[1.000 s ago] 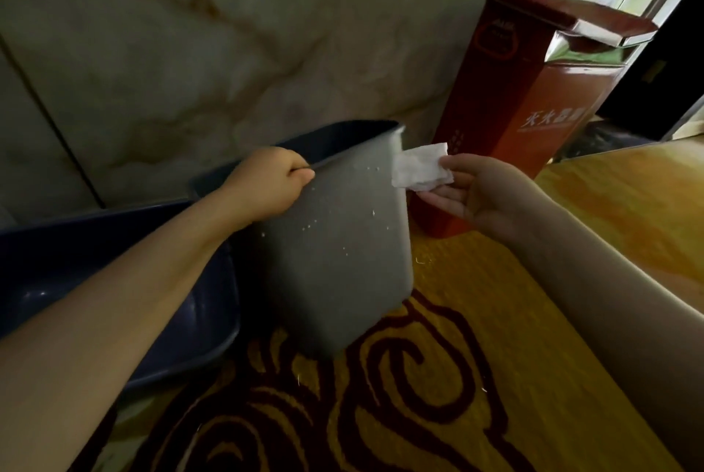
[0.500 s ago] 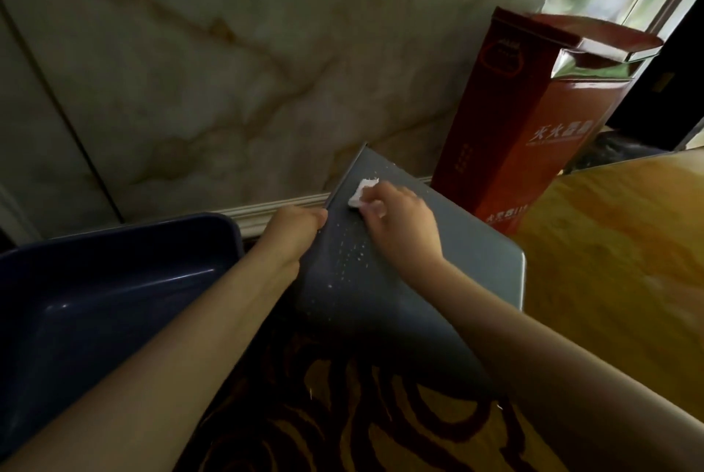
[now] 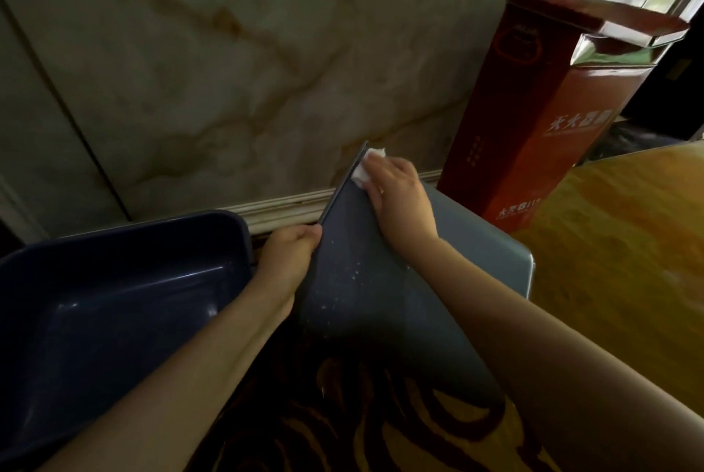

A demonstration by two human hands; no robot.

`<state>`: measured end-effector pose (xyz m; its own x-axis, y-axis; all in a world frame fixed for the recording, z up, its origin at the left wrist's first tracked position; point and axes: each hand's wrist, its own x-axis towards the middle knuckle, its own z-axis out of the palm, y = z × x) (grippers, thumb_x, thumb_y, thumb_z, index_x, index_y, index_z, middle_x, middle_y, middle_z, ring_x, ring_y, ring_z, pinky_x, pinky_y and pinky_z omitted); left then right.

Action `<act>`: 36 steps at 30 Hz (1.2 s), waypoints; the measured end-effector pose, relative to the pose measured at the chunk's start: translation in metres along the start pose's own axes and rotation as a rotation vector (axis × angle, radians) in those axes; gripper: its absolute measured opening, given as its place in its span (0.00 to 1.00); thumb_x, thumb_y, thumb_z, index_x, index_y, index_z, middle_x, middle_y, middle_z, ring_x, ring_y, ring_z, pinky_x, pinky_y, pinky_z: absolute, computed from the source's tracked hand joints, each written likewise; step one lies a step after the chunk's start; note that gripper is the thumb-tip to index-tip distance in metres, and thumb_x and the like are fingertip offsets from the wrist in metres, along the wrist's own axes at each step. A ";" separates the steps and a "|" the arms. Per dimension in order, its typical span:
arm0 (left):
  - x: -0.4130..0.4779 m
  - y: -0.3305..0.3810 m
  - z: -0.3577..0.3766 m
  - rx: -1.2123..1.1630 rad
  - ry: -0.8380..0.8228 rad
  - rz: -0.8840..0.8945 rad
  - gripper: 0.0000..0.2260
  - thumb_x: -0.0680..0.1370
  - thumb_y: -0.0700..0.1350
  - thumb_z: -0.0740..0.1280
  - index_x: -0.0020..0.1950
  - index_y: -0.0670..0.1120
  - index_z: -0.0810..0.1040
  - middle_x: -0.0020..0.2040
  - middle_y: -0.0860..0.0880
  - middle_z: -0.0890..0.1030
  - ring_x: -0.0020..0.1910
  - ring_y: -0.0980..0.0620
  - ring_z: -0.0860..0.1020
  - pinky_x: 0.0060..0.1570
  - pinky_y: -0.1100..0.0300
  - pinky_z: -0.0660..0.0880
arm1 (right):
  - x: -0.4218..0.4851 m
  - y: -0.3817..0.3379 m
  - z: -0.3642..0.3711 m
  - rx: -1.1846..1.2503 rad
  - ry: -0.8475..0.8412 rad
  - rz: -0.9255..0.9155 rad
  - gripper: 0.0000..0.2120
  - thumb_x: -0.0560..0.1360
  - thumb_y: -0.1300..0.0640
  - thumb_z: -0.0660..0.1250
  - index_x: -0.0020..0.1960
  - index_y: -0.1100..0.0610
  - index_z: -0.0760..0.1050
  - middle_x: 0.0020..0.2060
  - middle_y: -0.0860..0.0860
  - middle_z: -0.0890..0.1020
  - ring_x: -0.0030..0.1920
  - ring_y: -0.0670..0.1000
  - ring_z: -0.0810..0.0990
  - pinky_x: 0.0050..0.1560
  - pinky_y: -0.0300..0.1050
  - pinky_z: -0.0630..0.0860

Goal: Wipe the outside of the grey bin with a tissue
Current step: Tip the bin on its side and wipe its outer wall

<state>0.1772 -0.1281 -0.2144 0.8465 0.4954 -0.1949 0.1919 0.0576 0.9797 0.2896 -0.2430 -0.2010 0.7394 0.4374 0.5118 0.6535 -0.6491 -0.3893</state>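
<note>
The grey bin (image 3: 384, 300) is tipped over, its mouth turned away towards the wall and one outer side facing me, speckled with white specks. My left hand (image 3: 289, 254) grips the bin's rim at its left edge. My right hand (image 3: 398, 197) presses a crumpled white tissue (image 3: 367, 166) flat against the bin's outer side near the top corner. Only the tissue's far edge shows past my fingers.
A dark blue plastic tub (image 3: 114, 300) lies at the left, touching the bin. A tall red carton (image 3: 544, 121) with its lid open stands against the marble wall (image 3: 228, 71) at the right. The floor (image 3: 609, 243) is yellow with dark swirls.
The bin went from upright to tipped on its side. My right hand brought the tissue onto its outer side and has slid it up towards the top corner.
</note>
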 end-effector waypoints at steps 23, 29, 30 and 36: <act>0.008 -0.064 -0.008 -0.193 0.074 -0.250 0.13 0.78 0.45 0.61 0.37 0.47 0.80 0.36 0.48 0.82 0.37 0.49 0.80 0.33 0.59 0.73 | -0.032 0.031 0.033 0.004 -0.036 0.112 0.09 0.77 0.60 0.63 0.42 0.62 0.78 0.40 0.60 0.81 0.47 0.61 0.76 0.41 0.45 0.65; 0.019 -0.064 -0.009 -0.249 0.068 -0.385 0.11 0.78 0.46 0.61 0.41 0.46 0.81 0.41 0.43 0.83 0.41 0.44 0.81 0.42 0.53 0.77 | -0.046 0.000 0.083 -0.176 -0.287 -0.084 0.19 0.77 0.63 0.61 0.68 0.59 0.67 0.67 0.55 0.71 0.63 0.57 0.67 0.58 0.50 0.72; 0.021 -0.064 -0.009 -0.258 0.062 -0.412 0.10 0.78 0.46 0.62 0.44 0.44 0.81 0.43 0.42 0.83 0.43 0.43 0.81 0.44 0.52 0.77 | -0.046 0.005 0.084 -0.197 -0.305 -0.101 0.19 0.77 0.62 0.60 0.68 0.58 0.67 0.67 0.55 0.71 0.63 0.57 0.67 0.58 0.50 0.71; 0.033 -0.059 -0.016 -0.272 -0.012 -0.523 0.11 0.78 0.45 0.62 0.55 0.39 0.76 0.50 0.42 0.80 0.48 0.43 0.78 0.48 0.48 0.74 | -0.049 0.062 0.049 -0.131 -0.321 0.226 0.09 0.77 0.57 0.59 0.51 0.56 0.77 0.52 0.59 0.78 0.52 0.59 0.75 0.50 0.46 0.71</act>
<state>0.1861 -0.1016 -0.2778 0.6798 0.3312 -0.6544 0.4529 0.5123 0.7297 0.3022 -0.2744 -0.2879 0.8885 0.4332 0.1516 0.4580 -0.8160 -0.3528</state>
